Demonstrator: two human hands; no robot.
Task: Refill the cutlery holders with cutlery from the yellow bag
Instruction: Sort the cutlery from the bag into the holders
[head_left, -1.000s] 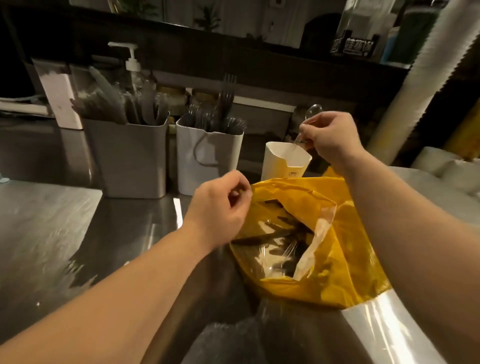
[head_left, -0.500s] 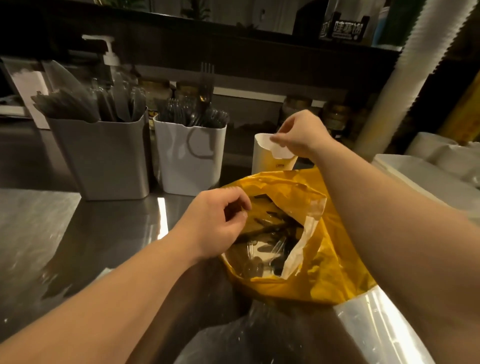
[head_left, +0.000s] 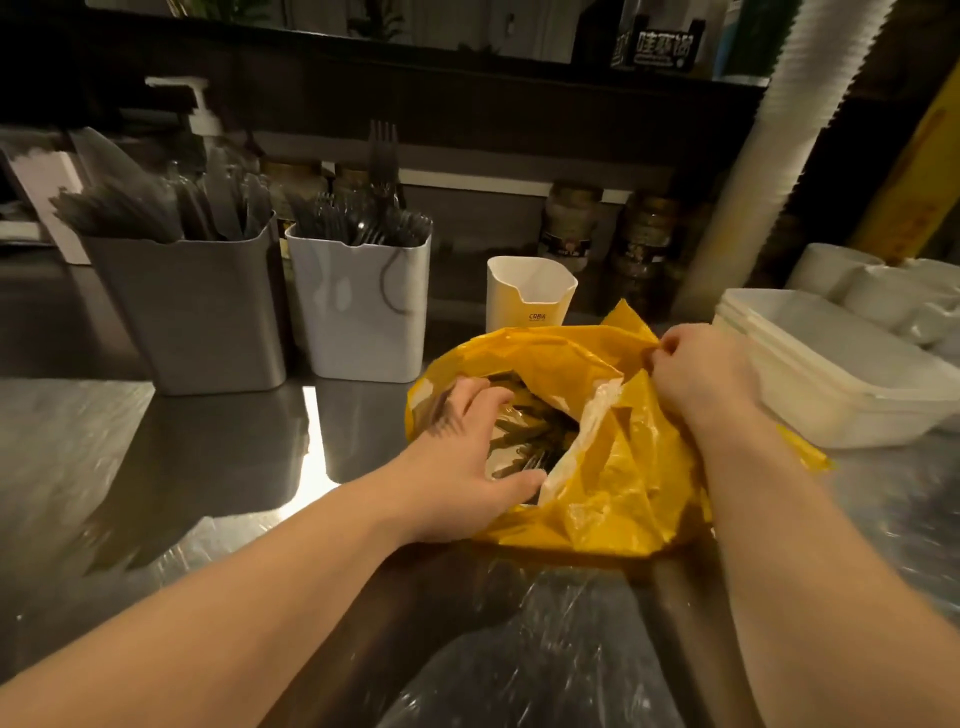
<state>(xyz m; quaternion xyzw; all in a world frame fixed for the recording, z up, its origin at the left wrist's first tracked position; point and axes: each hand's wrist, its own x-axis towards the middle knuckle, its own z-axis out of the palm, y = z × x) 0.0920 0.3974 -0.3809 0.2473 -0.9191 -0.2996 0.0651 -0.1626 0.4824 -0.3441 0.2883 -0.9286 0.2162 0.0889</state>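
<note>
Reaching in, your left hand (head_left: 457, 457) fingers spread wide; right hand (head_left: 696, 374) pinches bag (head_left: 613, 499) rim. Loose cutlery (head_left: 519, 431) under fingers could prick or spill.

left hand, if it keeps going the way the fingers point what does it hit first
Most likely the clear plastic cutlery inside the yellow bag. The left hand already points into the bag's mouth; depth is hard to judge.

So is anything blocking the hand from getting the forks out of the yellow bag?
Nothing visible. The left hand is already inside the yellow bag's open mouth, and the right hand pinches the rim back.
</note>
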